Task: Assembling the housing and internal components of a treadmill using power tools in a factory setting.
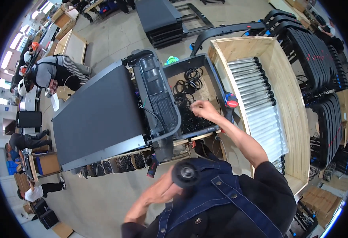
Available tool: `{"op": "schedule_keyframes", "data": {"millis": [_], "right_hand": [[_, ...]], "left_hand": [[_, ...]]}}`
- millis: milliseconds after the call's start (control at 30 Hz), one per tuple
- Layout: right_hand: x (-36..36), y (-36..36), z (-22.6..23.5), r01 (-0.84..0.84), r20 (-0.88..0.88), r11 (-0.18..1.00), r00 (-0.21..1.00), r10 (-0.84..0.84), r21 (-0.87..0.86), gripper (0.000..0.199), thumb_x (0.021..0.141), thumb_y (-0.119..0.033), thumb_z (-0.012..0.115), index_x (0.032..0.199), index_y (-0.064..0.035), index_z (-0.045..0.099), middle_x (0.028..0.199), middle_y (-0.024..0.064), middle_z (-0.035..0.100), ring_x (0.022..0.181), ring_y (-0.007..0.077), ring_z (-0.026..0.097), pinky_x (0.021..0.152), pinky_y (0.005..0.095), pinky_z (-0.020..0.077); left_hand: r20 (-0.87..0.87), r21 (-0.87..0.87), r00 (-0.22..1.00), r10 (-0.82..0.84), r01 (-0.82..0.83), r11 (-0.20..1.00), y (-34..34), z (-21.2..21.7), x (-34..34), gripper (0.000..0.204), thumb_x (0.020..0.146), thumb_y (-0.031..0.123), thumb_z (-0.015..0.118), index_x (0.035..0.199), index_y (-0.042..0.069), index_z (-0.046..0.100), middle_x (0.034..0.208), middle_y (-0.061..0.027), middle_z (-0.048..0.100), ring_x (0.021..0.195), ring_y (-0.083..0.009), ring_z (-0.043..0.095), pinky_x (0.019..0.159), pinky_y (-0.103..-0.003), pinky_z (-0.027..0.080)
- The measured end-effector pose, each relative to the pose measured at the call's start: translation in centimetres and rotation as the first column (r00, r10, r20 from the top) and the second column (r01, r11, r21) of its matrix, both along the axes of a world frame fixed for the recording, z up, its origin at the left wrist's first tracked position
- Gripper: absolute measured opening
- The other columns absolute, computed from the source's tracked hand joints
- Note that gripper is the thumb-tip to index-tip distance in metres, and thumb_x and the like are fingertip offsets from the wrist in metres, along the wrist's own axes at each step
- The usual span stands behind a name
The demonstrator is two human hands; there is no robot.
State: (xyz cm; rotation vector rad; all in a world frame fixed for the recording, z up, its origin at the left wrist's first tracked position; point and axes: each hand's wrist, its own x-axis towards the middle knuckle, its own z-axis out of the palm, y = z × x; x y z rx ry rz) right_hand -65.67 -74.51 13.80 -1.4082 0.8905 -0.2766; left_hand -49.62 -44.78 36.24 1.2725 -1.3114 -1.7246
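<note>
My left hand (158, 191) is closed round a black round piece with a shiny metal centre (186, 173), held in front of my apron and seen end-on. Its length, if any, is hidden, and it looks slightly blurred. My right hand (205, 110) is over a grey bin (217, 75) with its fingers bent together. Whatever may be between them is too small to tell. Black rings or looped belts (192, 79) lie in the bin, with many small dark parts (192, 121) heaped at its near end. Left of the bin is a treadmill-like deck with a black belt (98, 119).
A red and black power tool (231, 101) stands at the bin's right edge. Beyond it, a wooden crate (297, 119) holds metal rollers with black ends (249, 79). Small parts bins (124, 163) hang under the deck. A co-worker (51, 73) bends at the deck's far left.
</note>
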Motion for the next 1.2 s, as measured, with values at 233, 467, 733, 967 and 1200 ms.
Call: {"op": "schedule_keyframes", "data": {"millis": [233, 467, 733, 967, 1200], "right_hand": [[12.1, -6.5, -15.4, -0.269, -0.348, 0.643, 0.937, 0.004, -0.717, 0.025, 0.089, -0.02, 0.07, 0.11, -0.0064, 0.071, 0.109, 0.0167, 0.07, 0.105, 0.0399, 0.062, 0.092, 0.0466, 0.0515], [13.0, -13.1, -17.6, -0.182, -0.426, 0.868, 0.904, -0.037, -0.463, 0.029, 0.092, -0.026, 0.071, 0.112, -0.0054, 0.073, 0.099, 0.0143, 0.076, 0.091, 0.03, 0.072, 0.082, 0.0456, 0.0541], [5.1, -15.2, 2.2, 0.128, 0.278, 0.961, 0.94, -0.196, 0.243, 0.045, 0.104, -0.039, 0.061, 0.119, 0.0035, 0.064, 0.073, -0.0012, 0.05, 0.069, 0.0116, 0.053, 0.077, 0.0298, 0.0507], [1.2, -2.2, 14.4, -0.207, 0.415, 0.952, 0.905, 0.097, 0.228, 0.031, 0.101, -0.026, 0.066, 0.115, 0.0016, 0.069, 0.066, -0.0003, 0.049, 0.063, 0.0137, 0.055, 0.09, 0.0389, 0.0561], [1.3, 3.1, 17.3, -0.381, 0.232, 0.923, 0.903, 0.361, 0.047, 0.03, 0.099, -0.025, 0.07, 0.111, 0.002, 0.074, 0.08, 0.0038, 0.066, 0.068, 0.0091, 0.058, 0.064, 0.026, 0.0483]], "left_hand": [[-0.441, 0.306, 0.545, 0.713, -0.656, 0.69, 0.4, -7.2, -1.0, 0.05, 0.099, 0.04, 0.067, 0.118, -0.006, 0.057, 0.092, -0.0139, 0.065, 0.061, -0.0219, 0.062, 0.053, -0.034, 0.049], [-0.339, 0.474, 0.302, 0.891, -0.764, 0.439, -1.8, -8.0, -0.8, 0.057, 0.092, 0.042, 0.075, 0.118, -0.004, 0.053, 0.088, -0.0141, 0.059, 0.056, -0.0223, 0.059, 0.048, -0.034, 0.048], [-0.307, 0.401, 0.437, 0.846, -0.747, 0.531, -7.1, -8.6, 0.0, 0.035, 0.103, 0.02, 0.059, 0.131, 0.002, 0.047, 0.095, -0.0116, 0.06, 0.061, -0.0156, 0.057, 0.053, -0.028, 0.047], [-0.271, 0.242, 0.708, 0.653, -0.606, 0.758, -9.1, -9.1, -0.8, 0.075, 0.102, 0.025, 0.062, 0.159, 0.006, 0.016, 0.091, -0.0102, 0.061, 0.06, -0.0123, 0.053, 0.051, -0.025, 0.043], [-0.23, 0.167, 0.756, 0.612, -0.589, 0.79, -5.6, -9.7, -0.9, 0.077, 0.102, 0.03, 0.063, 0.158, 0.006, 0.016, 0.089, -0.0101, 0.061, 0.06, -0.0105, 0.053, 0.052, -0.025, 0.044]]}}
